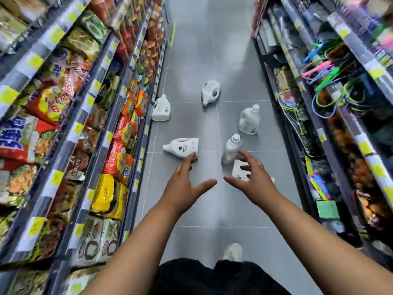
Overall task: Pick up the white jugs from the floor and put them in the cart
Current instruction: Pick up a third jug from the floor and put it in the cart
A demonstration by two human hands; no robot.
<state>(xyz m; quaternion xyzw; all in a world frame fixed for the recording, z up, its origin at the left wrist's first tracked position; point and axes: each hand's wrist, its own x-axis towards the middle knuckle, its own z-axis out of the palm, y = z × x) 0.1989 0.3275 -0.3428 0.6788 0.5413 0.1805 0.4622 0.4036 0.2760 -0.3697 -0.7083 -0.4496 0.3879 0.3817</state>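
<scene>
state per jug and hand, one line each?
Far white plastic jug: on its side.
Left-shelf jug: upright.
Right jug: upright.
Near-left jug: on its side.
Near-right jug: upright.
Left hand: open, empty.
Right hand: open, empty.

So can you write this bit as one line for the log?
stage: reaching | left hand: open, empty | right hand: open, empty | jugs on floor: six | nearest: jug behind right hand | cart: unseen
</scene>
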